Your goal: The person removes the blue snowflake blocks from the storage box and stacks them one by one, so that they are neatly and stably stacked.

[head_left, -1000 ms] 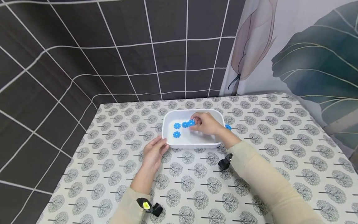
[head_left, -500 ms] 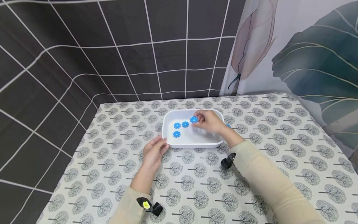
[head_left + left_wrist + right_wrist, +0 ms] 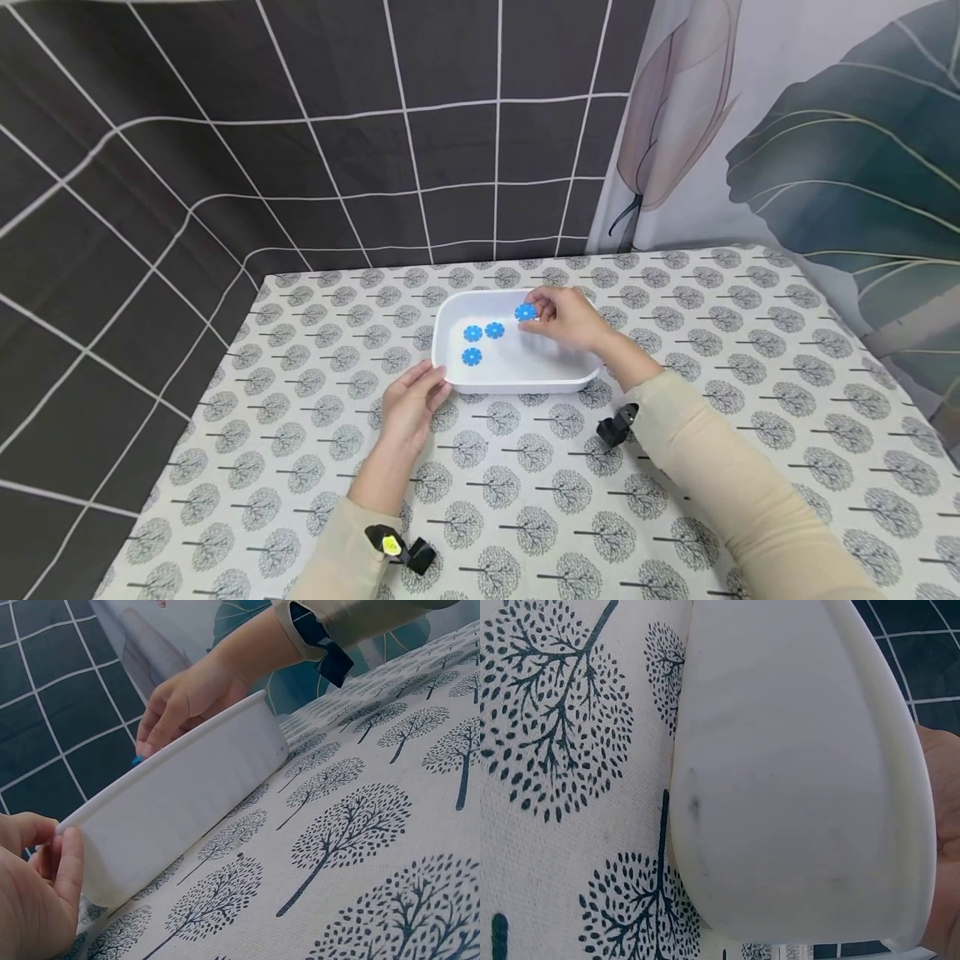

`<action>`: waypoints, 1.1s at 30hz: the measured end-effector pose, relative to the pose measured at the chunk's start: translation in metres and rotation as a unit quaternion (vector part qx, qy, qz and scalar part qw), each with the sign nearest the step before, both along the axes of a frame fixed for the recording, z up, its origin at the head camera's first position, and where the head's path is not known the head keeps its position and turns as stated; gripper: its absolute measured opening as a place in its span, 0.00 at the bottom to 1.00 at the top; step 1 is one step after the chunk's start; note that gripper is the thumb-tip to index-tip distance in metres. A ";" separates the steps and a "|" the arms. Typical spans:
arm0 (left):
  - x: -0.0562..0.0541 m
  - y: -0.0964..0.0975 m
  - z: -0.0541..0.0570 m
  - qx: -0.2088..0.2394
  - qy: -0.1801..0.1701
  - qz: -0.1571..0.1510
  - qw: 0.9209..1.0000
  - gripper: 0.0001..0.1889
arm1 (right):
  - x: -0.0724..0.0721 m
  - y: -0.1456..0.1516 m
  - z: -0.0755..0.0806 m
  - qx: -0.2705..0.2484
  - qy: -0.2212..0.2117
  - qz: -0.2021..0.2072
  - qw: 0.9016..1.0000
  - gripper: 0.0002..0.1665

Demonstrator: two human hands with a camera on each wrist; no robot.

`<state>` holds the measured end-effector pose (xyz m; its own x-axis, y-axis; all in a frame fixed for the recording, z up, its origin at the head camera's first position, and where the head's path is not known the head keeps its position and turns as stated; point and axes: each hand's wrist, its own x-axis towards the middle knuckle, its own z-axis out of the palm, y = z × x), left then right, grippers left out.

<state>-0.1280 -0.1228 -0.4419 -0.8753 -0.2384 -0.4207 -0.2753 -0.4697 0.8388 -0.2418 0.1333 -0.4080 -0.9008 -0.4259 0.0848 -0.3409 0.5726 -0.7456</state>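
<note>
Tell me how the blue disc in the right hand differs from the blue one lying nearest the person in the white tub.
The held disc is pinched in the right hand, off the floor of the white tub; the lying disc rests flat on that floor, untouched. The hand hides some of the held disc's edge, while the lying disc shows whole. Both are blue and round, with notched edges and a pale centre.

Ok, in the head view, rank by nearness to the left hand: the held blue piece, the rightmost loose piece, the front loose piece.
1. Front loose piece: left part of the tray.
2. Rightmost loose piece: farther back, rightward.
3. Held blue piece: in the right hand.
</note>
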 end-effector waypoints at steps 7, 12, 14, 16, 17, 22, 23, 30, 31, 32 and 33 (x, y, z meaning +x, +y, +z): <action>0.000 -0.001 -0.001 0.000 0.001 0.001 1.000 0.16 | 0.000 0.003 0.006 -0.009 0.001 -0.005 1.000 0.24; 0.000 0.000 -0.001 -0.002 -0.001 0.002 1.000 0.16 | 0.000 0.006 0.010 -0.012 0.016 -0.009 1.000 0.23; 0.000 0.000 -0.001 -0.002 -0.001 0.001 1.000 0.16 | 0.000 0.008 0.011 -0.010 0.021 -0.012 1.000 0.23; 0.000 0.000 -0.001 -0.002 0.000 0.000 1.000 0.16 | -0.001 0.010 0.011 -0.008 0.026 -0.014 1.000 0.23; 0.000 0.000 -0.001 -0.002 0.001 0.000 1.000 0.17 | -0.001 0.011 0.012 -0.006 0.029 -0.014 0.999 0.23; 0.000 0.000 -0.001 -0.002 0.001 0.001 1.000 0.16 | -0.001 0.016 0.012 -0.006 0.035 -0.015 0.999 0.24; 0.000 0.000 -0.001 -0.001 0.001 0.001 1.000 0.16 | -0.001 0.017 0.012 -0.008 0.037 -0.016 0.999 0.24; -0.001 0.001 -0.001 0.003 0.001 0.001 1.000 0.16 | -0.001 0.025 0.014 -0.019 0.033 -0.031 0.999 0.25; -0.001 0.001 0.000 0.003 0.001 0.000 1.000 0.16 | -0.001 0.026 0.014 -0.020 0.031 -0.033 0.999 0.25; -0.001 0.001 0.000 0.003 0.000 0.000 1.000 0.16 | -0.001 0.027 0.015 -0.019 0.031 -0.034 0.999 0.25; -0.001 0.001 0.000 0.003 -0.001 0.000 1.000 0.17 | 0.000 0.028 0.015 -0.017 0.030 -0.036 0.999 0.25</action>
